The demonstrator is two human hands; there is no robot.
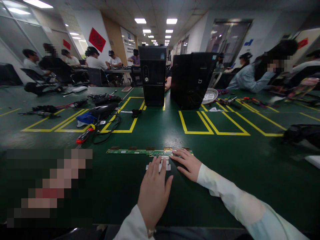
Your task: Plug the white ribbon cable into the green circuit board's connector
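While both hands lie flat and open on the dark green table mat (225,156), they hold nothing. The left hand (153,191) is closest to the body, with its fingers pointing to 12 o'clock. Its fingertips rest on a small flat white piece (168,166). The right hand (188,164) is a bit farther out, at 1 o'clock from the left one. Its fingertips touch the long thin green circuit board strip (130,151).

That strip lies just past both hands, at 12 o'clock. Its long side runs from 9 o'clock to 3 o'clock, across the body. The right hand is on its right end, and the rest stretches toward 9 o'clock with no hand on it. The white piece looks like it meets the strip's near edge, but fingers hide the join. Nothing lies between the hands and the strip.

Farther out at 10 o'clock are a red-handled screwdriver (83,136), loose black cables (110,125) and a blue cloth (84,118). At 12 o'clock two tall black computer boxes (153,76) stand by yellow tape lines (197,132). A round white fan grille (210,96) is at 1 o'clock and a black bag (302,133) at 3 o'clock. Other people sit at tables far behind.
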